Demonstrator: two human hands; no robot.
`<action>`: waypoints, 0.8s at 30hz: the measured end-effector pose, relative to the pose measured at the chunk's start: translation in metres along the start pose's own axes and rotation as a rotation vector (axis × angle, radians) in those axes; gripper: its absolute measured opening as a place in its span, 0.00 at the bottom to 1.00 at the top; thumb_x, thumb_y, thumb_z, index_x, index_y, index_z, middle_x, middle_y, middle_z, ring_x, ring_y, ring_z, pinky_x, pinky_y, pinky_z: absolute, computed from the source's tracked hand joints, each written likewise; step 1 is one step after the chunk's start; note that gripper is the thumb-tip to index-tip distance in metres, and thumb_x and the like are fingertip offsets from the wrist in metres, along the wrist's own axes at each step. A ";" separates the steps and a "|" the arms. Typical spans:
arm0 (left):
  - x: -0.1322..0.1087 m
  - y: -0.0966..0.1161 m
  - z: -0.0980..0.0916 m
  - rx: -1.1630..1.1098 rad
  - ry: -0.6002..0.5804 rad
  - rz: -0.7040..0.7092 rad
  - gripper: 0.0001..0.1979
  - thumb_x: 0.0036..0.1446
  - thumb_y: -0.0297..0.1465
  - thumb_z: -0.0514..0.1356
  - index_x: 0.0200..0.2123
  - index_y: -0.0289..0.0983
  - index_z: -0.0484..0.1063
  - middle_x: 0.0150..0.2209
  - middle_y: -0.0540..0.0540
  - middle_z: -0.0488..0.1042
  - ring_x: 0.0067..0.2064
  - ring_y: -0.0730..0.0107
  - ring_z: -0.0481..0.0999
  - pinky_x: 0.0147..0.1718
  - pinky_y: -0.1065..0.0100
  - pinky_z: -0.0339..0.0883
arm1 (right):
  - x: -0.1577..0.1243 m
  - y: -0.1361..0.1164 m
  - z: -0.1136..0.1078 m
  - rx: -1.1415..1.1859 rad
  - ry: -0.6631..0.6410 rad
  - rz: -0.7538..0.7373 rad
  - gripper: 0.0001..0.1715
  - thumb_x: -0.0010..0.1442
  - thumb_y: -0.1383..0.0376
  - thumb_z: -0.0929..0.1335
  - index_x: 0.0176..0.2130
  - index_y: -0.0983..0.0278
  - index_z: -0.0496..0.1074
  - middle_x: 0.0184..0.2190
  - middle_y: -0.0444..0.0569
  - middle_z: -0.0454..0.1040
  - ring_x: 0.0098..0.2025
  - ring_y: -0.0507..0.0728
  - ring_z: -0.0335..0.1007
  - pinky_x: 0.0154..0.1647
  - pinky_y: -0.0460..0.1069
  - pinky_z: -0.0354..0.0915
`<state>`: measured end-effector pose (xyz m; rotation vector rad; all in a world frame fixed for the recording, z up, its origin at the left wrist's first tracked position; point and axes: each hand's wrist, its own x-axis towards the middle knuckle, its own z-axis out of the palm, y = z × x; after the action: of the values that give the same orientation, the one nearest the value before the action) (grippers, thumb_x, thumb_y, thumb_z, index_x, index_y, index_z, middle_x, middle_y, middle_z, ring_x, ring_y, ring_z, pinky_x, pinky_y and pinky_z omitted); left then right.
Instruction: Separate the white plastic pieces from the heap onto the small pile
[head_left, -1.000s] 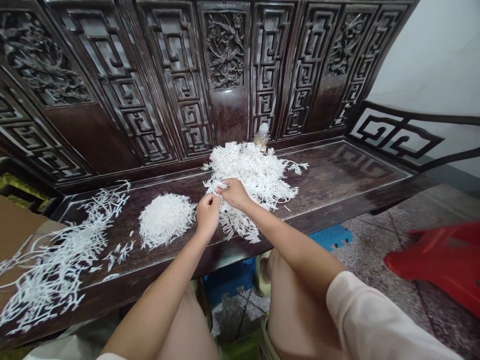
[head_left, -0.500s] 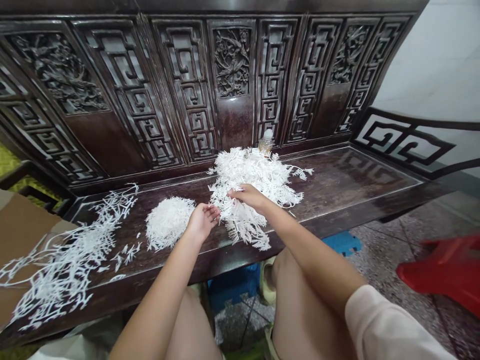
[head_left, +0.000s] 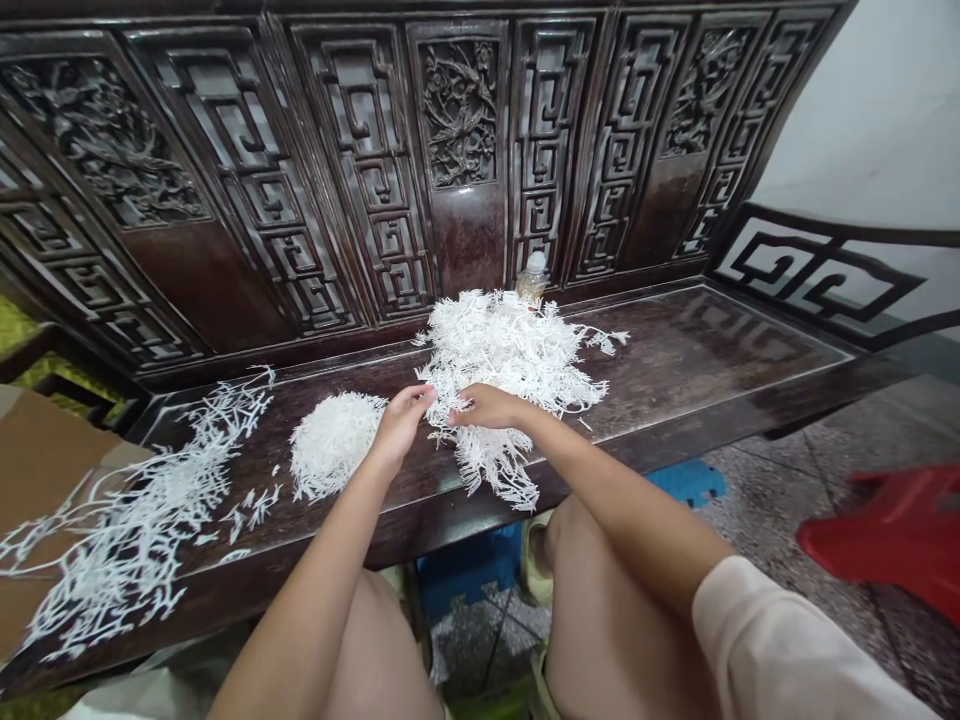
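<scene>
A loose heap of white branched sprigs [head_left: 506, 360] lies on the dark wooden bench seat [head_left: 697, 350], their material hard to tell. My right hand [head_left: 487, 407] reaches into the heap's front, fingers pinched on some sprigs. My left hand [head_left: 400, 425] sits at the heap's left edge, its fingertips among the outer strands. Left of it lies a dense, rounded white bundle [head_left: 334, 445] of fine strands. Farther left, long white sprigs [head_left: 142, 510] are spread across the seat and over a cardboard sheet [head_left: 45, 480].
A small bottle [head_left: 533, 279] stands behind the heap against the carved wooden backrest [head_left: 459, 150]. Below the bench are a blue foam mat [head_left: 686, 482] and a speckled stone floor [head_left: 780, 500]. A red plastic stool [head_left: 885, 535] stands at the right. My knees are under the seat's front edge.
My left hand has moved up and right, back to the heap's edge. My right hand has shifted slightly left among the sprigs. The view has tilted slightly.
</scene>
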<state>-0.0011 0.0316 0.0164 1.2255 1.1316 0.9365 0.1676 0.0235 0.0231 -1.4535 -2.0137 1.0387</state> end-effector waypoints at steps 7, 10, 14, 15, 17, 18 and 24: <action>-0.009 -0.005 0.006 0.464 -0.177 0.169 0.14 0.43 0.42 0.57 0.22 0.36 0.67 0.16 0.55 0.55 0.20 0.77 0.54 0.22 0.73 0.46 | -0.007 -0.008 0.000 -0.037 -0.123 0.013 0.12 0.41 0.60 0.67 0.18 0.67 0.69 0.12 0.39 0.58 0.18 0.47 0.52 0.21 0.44 0.48; -0.012 -0.006 0.008 0.462 -0.201 0.174 0.13 0.43 0.41 0.57 0.25 0.37 0.67 0.16 0.55 0.56 0.21 0.76 0.56 0.22 0.73 0.48 | -0.008 -0.009 0.001 -0.029 -0.198 0.017 0.09 0.41 0.62 0.67 0.19 0.67 0.70 0.13 0.39 0.61 0.18 0.47 0.53 0.21 0.44 0.49; -0.015 -0.004 0.009 0.492 -0.267 0.171 0.12 0.44 0.40 0.56 0.20 0.37 0.65 0.17 0.54 0.59 0.22 0.74 0.57 0.24 0.73 0.49 | -0.007 -0.007 0.001 0.021 -0.251 0.015 0.10 0.41 0.61 0.68 0.22 0.67 0.72 0.16 0.41 0.65 0.20 0.48 0.57 0.22 0.44 0.52; -0.015 -0.003 0.008 0.485 -0.278 0.166 0.12 0.44 0.39 0.55 0.19 0.36 0.64 0.17 0.53 0.60 0.23 0.74 0.58 0.24 0.73 0.49 | -0.007 -0.006 0.001 0.035 -0.229 0.019 0.11 0.40 0.60 0.68 0.24 0.66 0.72 0.17 0.42 0.67 0.21 0.48 0.59 0.23 0.44 0.53; -0.014 -0.002 0.007 0.437 -0.273 0.147 0.12 0.46 0.38 0.54 0.19 0.36 0.63 0.18 0.53 0.60 0.25 0.74 0.59 0.26 0.73 0.50 | -0.007 -0.005 -0.001 0.049 -0.146 0.039 0.14 0.39 0.59 0.70 0.27 0.66 0.72 0.23 0.44 0.70 0.25 0.50 0.61 0.26 0.45 0.55; -0.013 -0.002 0.007 0.398 -0.254 0.132 0.11 0.47 0.37 0.53 0.19 0.36 0.63 0.19 0.53 0.60 0.25 0.74 0.59 0.26 0.73 0.50 | -0.008 -0.006 -0.001 0.052 -0.106 0.056 0.16 0.38 0.58 0.70 0.28 0.66 0.72 0.25 0.45 0.70 0.28 0.51 0.62 0.28 0.45 0.56; -0.005 -0.004 0.000 0.106 -0.041 -0.018 0.09 0.45 0.36 0.54 0.22 0.36 0.63 0.19 0.55 0.56 0.21 0.79 0.54 0.23 0.74 0.47 | -0.009 -0.014 0.001 0.208 -0.025 0.089 0.21 0.44 0.51 0.67 0.29 0.66 0.70 0.30 0.47 0.71 0.33 0.53 0.63 0.35 0.47 0.58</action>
<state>-0.0024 0.0264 0.0136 1.3123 1.1702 0.8425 0.1618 0.0129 0.0340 -1.4361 -1.8101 1.2679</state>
